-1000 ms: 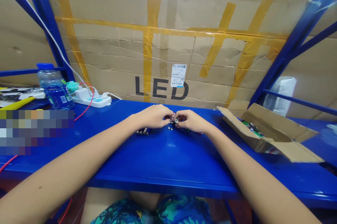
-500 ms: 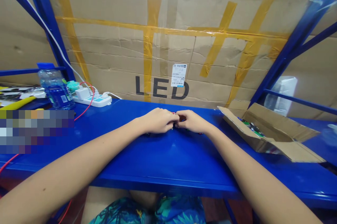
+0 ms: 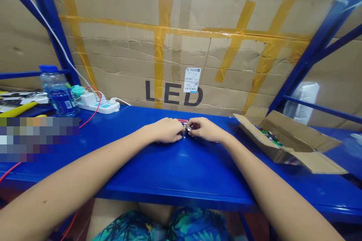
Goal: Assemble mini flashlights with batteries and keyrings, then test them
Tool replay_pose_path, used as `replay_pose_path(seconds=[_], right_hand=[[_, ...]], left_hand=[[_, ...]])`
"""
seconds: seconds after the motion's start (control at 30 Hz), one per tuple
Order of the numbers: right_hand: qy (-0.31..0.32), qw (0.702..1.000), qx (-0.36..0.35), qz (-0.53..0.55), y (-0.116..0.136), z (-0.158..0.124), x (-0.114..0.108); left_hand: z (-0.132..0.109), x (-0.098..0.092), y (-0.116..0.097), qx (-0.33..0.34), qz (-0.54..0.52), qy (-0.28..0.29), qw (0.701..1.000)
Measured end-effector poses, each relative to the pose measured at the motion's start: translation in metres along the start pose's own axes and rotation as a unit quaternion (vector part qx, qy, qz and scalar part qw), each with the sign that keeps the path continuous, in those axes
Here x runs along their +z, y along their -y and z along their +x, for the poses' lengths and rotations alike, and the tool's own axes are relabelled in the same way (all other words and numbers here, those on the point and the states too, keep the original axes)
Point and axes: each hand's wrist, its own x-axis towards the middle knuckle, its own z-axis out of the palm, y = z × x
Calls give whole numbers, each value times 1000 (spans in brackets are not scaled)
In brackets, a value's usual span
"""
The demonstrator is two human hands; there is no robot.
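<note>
Both hands meet over the middle of the blue table [image 3: 181,173]. My right hand [image 3: 205,128] is closed, thumb and fingers pinching a small dark piece with a round silver end [image 3: 189,129]. To its left, my left hand [image 3: 169,130] has its fingers curled down; whatever they hold is hidden. Between the hands, a red strip-like part [image 3: 182,121] shows behind the left fingertips. Tiny shiny bits and coloured spots peek out under both hands, too small to name.
An open cardboard box [image 3: 291,139] with green circuit boards stands on the right. On the left are a blue-capped bottle [image 3: 60,94], a white power strip [image 3: 104,107] and a red cable [image 3: 92,117]. A large cardboard sheet [image 3: 127,56] closes the back, between blue posts.
My hands have parted slightly, the left fingers drawing back leftward. The round silver end in my right fingers and more of the red part have come into sight.
</note>
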Motion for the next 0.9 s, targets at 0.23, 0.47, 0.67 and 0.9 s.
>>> replay_pose_path(seconds=[0.23, 0.47, 0.67, 0.9], right_hand=[[-3, 1000, -12, -26, 0, 0, 1], [-1, 1000, 1, 28, -5, 1, 2], [7, 998, -8, 56, -9, 1, 3], [-3, 996, 15, 83, -5, 1, 3]], left_hand=[[3, 3, -4, -32, 27, 19, 999], [6, -5, 8, -48, -3, -110, 993], [9, 6, 8, 49, -53, -151, 986], [6, 10, 9, 86, 11, -153, 984]])
